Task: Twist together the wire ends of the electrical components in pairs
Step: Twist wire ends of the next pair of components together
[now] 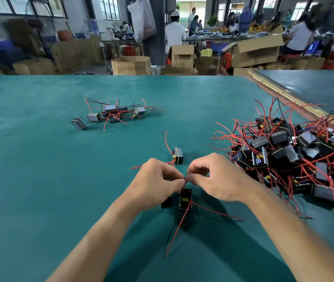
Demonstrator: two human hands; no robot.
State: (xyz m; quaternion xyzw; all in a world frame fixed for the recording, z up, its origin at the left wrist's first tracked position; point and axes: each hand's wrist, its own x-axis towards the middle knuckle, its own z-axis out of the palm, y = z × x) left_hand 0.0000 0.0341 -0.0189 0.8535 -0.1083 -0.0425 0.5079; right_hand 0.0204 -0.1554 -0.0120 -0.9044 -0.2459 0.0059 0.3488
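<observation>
I hold the wire ends [185, 178] pinched between the fingers [180, 182] of my left hand [158, 180] and right hand [215, 178], both closed on them. One component [186, 198] sits just below the fingers. Risk: an uneven pull slips one end free.

The counter [29, 180] offers open green surface across its left half. A tangled heap of wired components [296, 151] crowds the right side. A smaller cluster [111, 113] lies far left-centre, and a single component [178, 155] sits mid-counter between them.
</observation>
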